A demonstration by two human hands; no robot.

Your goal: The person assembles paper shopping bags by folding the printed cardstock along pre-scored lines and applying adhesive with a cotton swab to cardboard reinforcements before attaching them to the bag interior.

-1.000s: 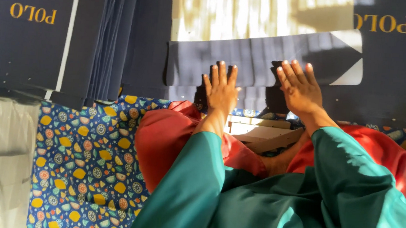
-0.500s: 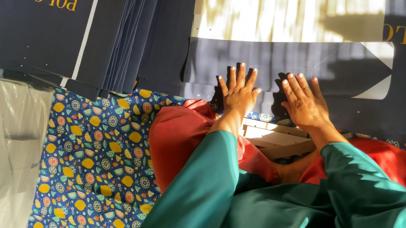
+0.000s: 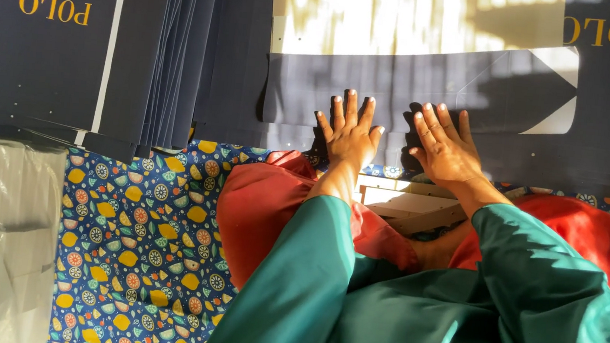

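Pressing down flat, the left hand (image 3: 350, 132) and the right hand (image 3: 447, 148) lie side by side with fingers spread, holding nothing. They rest on the folded flap of a dark blue card sheet (image 3: 402, 88) that lies in front of the knees. If one hand pushes harder, I think the fold may go crooked. The sheet could also slide, because it sits partly on the tall pile of blue sheets (image 3: 182, 55) beside it.

Warm, hard sunlight glares off the pale sheet (image 3: 409, 17) at top; dappled shadows cross it. Focus stays sharp throughout.
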